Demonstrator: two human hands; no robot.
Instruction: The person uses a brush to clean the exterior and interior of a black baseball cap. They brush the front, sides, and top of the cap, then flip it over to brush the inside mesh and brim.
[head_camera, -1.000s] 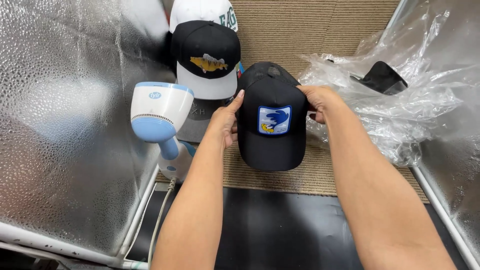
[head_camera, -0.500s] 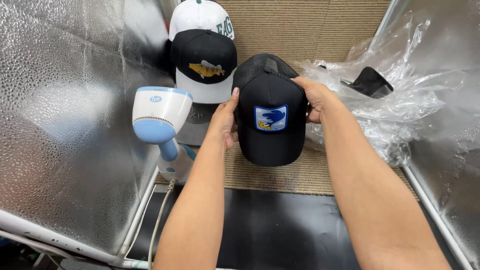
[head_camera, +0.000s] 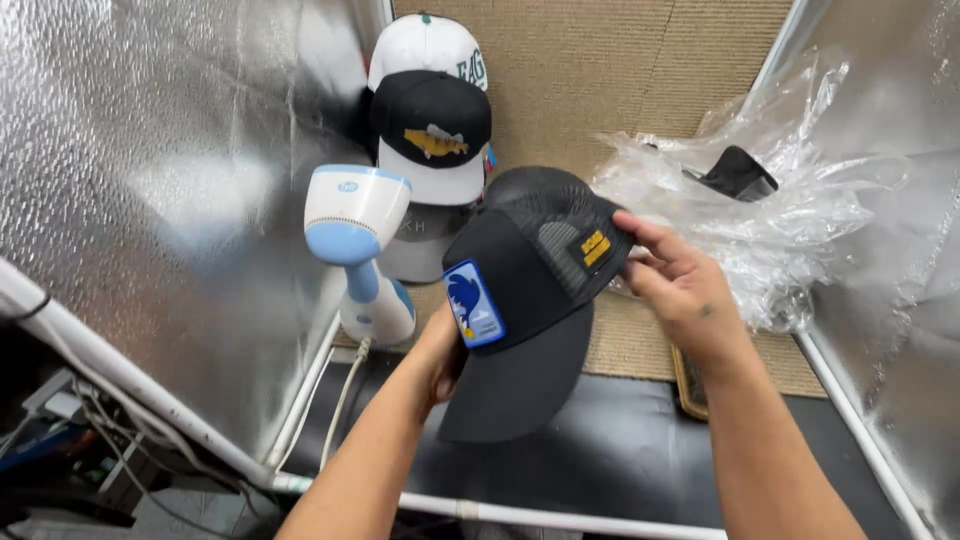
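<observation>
I hold a black mesh-back cap (head_camera: 530, 300) with a blue patch on its front and a small yellow tag on its side. It is turned so its side faces me, with the brim pointing down toward me. My left hand (head_camera: 442, 350) grips it from beneath, by the front panel, and is mostly hidden behind the cap. My right hand (head_camera: 675, 285) pinches the mesh side close to the yellow tag.
A stack of caps (head_camera: 432, 140), black and white ones, stands at the back on the tan carpet. A white and blue handheld steamer (head_camera: 355, 235) stands to their left. Crumpled clear plastic (head_camera: 760, 225) with a dark item lies on the right. Silver foil walls enclose both sides.
The cap has been rotated from facing me squarely to showing its side, and lowered toward me. My right hand shifted onto the mesh; my left hand slid under the front.
</observation>
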